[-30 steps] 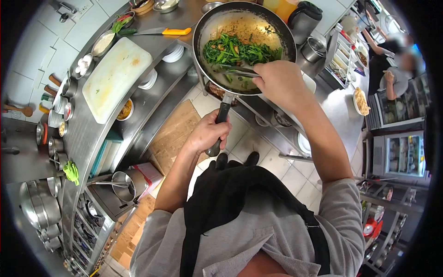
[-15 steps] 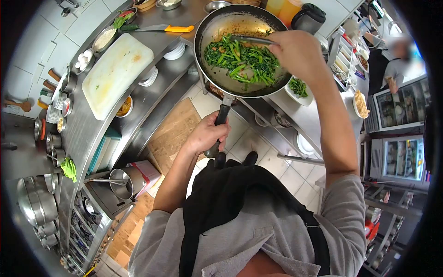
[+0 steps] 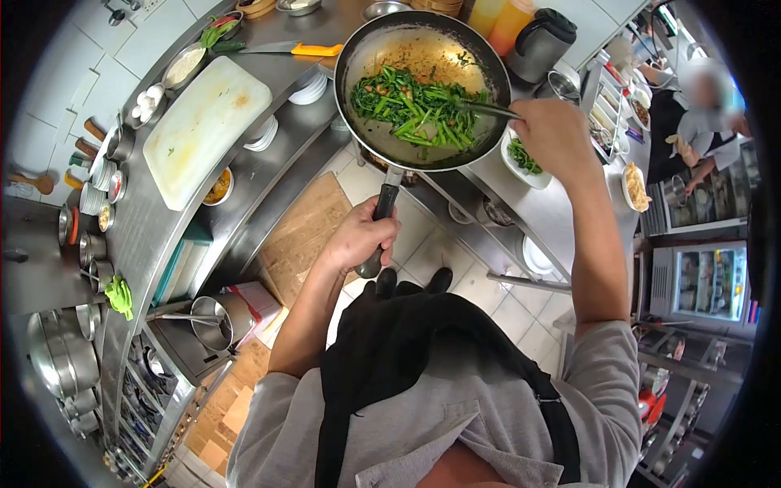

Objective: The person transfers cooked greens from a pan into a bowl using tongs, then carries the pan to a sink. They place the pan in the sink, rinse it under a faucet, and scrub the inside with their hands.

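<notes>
My left hand [image 3: 364, 236] is wrapped round the black handle of a frying pan [image 3: 346, 91], holding the pan up over the counter corner. Cooked leafy greens [image 3: 407, 106] with cut stems and small brown bits lie in the pan. In my right hand [image 3: 553, 138] is a narrow metal utensil [image 3: 488, 109] that looks like tongs; its far end is buried among the greens. A white dish [image 3: 533, 177] holding more of the greens stands just right of the pan, partly under my right hand.
A stained white cutting board [image 3: 207, 134] and a yellow-handled knife [image 3: 313, 50] lie on the left counter. Behind the pan are sauce bottles [image 3: 511, 31] and a dark jug [image 3: 541, 45]. Another person [image 3: 700, 122] stands far right, near a bowl of pale food [image 3: 636, 187].
My right hand and the utensil have moved right and down across the pan, and the greens have shifted. The pan moved slightly left. The other person's arms have moved.
</notes>
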Demonstrator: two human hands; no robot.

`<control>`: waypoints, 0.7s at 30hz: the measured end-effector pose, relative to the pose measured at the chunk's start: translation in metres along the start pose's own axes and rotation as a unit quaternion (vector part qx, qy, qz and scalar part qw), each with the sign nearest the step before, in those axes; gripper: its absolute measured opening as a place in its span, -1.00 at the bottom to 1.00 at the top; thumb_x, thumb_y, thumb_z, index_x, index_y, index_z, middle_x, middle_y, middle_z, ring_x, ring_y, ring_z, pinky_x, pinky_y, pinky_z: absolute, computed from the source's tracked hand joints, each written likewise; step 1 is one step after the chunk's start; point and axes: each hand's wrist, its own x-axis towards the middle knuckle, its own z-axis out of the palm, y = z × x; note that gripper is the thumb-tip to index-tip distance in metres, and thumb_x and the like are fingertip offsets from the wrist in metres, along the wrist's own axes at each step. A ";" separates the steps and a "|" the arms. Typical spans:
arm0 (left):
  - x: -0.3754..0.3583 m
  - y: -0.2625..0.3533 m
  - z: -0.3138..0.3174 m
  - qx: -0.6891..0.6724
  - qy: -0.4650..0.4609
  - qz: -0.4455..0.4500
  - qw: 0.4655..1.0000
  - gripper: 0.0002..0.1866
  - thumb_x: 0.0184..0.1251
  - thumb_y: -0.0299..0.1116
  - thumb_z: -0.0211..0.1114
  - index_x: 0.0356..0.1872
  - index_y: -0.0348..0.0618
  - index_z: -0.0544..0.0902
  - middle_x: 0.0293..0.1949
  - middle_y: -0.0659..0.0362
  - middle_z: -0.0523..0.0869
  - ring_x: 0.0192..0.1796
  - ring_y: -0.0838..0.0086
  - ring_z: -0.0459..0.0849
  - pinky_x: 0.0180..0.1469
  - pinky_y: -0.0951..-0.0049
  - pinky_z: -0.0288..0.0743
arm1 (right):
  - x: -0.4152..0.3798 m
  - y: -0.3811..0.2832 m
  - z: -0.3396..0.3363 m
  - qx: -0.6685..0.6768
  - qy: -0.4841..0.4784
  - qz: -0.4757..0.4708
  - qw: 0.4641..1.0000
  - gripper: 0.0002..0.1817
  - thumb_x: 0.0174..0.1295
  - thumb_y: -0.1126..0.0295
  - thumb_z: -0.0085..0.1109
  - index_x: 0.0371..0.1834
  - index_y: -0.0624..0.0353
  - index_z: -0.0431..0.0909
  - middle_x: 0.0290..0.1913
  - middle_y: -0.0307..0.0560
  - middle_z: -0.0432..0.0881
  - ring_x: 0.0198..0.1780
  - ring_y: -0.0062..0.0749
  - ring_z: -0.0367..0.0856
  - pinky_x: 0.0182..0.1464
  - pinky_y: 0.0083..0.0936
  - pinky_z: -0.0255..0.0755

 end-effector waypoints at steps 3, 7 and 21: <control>0.001 0.002 -0.001 0.002 0.008 -0.009 1.000 -0.84 0.31 -0.46 0.24 -0.22 -0.17 0.40 -0.60 0.25 0.44 -0.70 0.48 0.46 -0.62 0.44 0.36 | -0.001 0.010 -0.018 0.023 0.058 -0.019 0.998 -0.84 0.20 0.26 0.24 -0.32 0.09 0.68 -0.37 0.01 0.69 -0.21 0.00 0.69 -0.13 -0.09 0.52; 0.005 0.001 0.000 0.000 0.006 -0.012 1.000 -0.83 0.29 -0.46 0.24 -0.23 -0.17 0.40 -0.60 0.25 0.44 -0.70 0.47 0.47 -0.61 0.44 0.36 | -0.008 0.015 -0.028 0.029 0.046 -0.005 0.998 -0.85 0.22 0.28 0.22 -0.31 0.08 0.69 -0.36 0.01 0.69 -0.20 0.02 0.68 -0.13 -0.08 0.52; 0.017 -0.003 0.012 0.026 0.044 -0.001 0.999 -0.83 0.27 -0.47 0.22 -0.21 -0.18 0.40 -0.60 0.25 0.46 -0.68 0.48 0.50 -0.61 0.44 0.39 | -0.007 -0.019 0.029 0.146 -0.108 0.031 0.983 -0.68 0.22 0.16 0.19 -0.31 0.23 0.70 -0.29 0.15 0.72 -0.12 0.10 0.69 -0.01 -0.07 0.51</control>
